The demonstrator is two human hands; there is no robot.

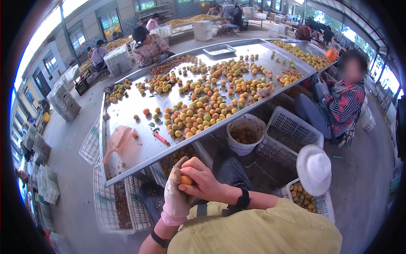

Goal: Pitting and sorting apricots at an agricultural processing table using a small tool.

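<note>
An orange apricot [186, 180] is held between my two hands, just off the near edge of the metal table [131, 158]. My left hand [174, 195], in a pale glove, is closed round its left side. The bare fingers of my right hand [203, 180] wrap over it from the right and hide much of it. On the tabletop ahead lie many apricots [198, 114], yellow, orange and greenish. A red-handled tool [160, 139], perhaps a knife, and a pink scoop [116, 142] rest on the metal to the left.
Below the table edge stand a white bucket [244, 146] and a plastic crate [289, 122]. A white hat [315, 169] covers part of a crate of apricots [301, 197]. At left is a crate with dark contents [122, 207]. Co-workers sit at right [344, 101] and across [150, 48].
</note>
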